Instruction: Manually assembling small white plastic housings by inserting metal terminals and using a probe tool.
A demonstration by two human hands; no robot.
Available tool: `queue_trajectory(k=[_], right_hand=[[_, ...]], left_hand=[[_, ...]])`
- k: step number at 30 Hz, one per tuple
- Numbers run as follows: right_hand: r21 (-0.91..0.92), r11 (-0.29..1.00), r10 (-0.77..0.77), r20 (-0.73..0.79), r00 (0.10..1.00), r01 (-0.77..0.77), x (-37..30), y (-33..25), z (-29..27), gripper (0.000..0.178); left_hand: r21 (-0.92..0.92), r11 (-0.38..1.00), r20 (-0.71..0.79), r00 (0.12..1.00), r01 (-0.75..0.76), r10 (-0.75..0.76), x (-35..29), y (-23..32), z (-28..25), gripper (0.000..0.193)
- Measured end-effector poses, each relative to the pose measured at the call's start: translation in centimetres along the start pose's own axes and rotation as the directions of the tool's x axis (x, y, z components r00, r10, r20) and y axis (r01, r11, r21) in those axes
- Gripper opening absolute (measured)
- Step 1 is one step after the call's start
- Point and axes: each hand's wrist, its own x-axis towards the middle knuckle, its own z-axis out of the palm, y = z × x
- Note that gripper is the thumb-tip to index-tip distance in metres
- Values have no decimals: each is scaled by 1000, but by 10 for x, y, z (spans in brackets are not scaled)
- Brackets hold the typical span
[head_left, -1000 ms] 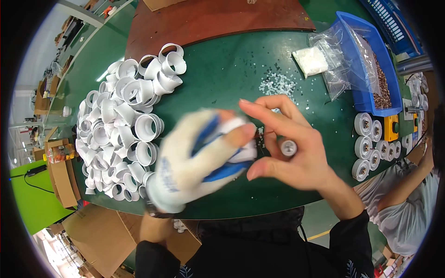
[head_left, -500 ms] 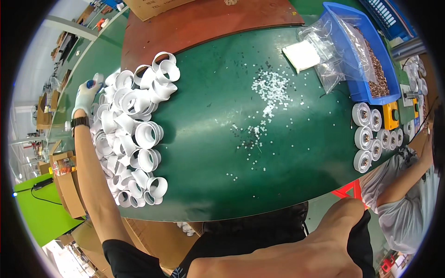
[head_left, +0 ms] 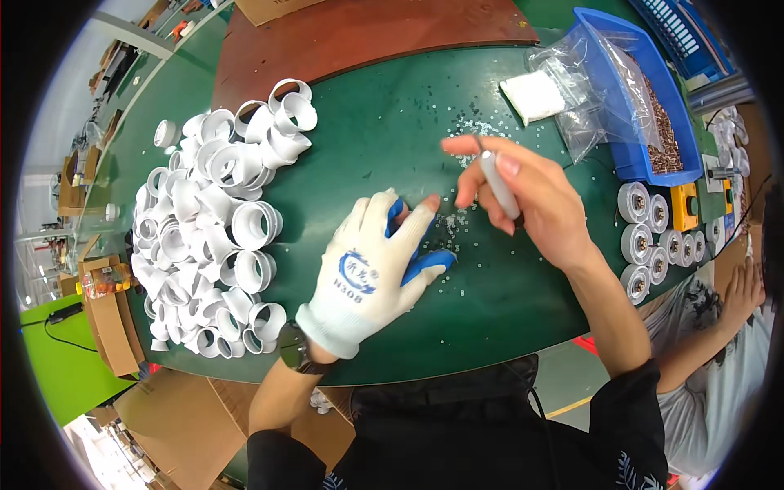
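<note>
My left hand (head_left: 369, 265) wears a white knit glove with blue fingertips and hovers palm down over the middle of the green table (head_left: 359, 163). Its fingers are apart, with a bare fingertip poking out; what lies under the palm is hidden. Held in the fingers of my right hand (head_left: 531, 192) is a slim tool with a grey handle (head_left: 500, 186) and a thin dark tip. Scattered small clear rings (head_left: 452, 233) lie between and behind the hands, partly covered by the right one. To the left spreads a heap of white plastic pipe fittings (head_left: 208, 237).
At the back right, a blue bin (head_left: 678, 155) holds small copper-coloured parts, beside a plastic bag of white pieces (head_left: 531, 96). Round white parts with metal centres (head_left: 637, 242) line the right edge near a yellow box (head_left: 684, 206). Another person's hand (head_left: 743, 290) shows far right.
My left hand has come from the far side of the white fittings to the table's middle. My right hand has risen into view with the tool. The heap of fittings is spread wider leftward.
</note>
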Motion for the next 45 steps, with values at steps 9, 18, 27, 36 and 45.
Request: queue_trajectory(k=[9, 18, 27, 36, 45], right_hand=[[-69, 997, -46, -174, 984, 35, -4, 28, -4, 41], [-457, 838, -323, 23, 946, 298, -1, 36, 8, 35], [-488, 814, -337, 47, 940, 316, 0, 38, 11, 39], [-471, 819, -354, 36, 935, 328, 1, 43, 11, 39], [-482, 819, -338, 35, 940, 313, 0, 42, 12, 37]], left_hand=[[127, 989, 81, 995, -74, 65, 7, -4, 12, 60], [-947, 264, 9, 833, 185, -553, -9, -6, 21, 44], [-936, 294, 5, 840, 195, -542, -9, -10, 25, 43], [-935, 293, 14, 846, 201, -533, -9, -11, 25, 42], [-553, 825, -223, 932, 122, -287, -12, -21, 20, 40]])
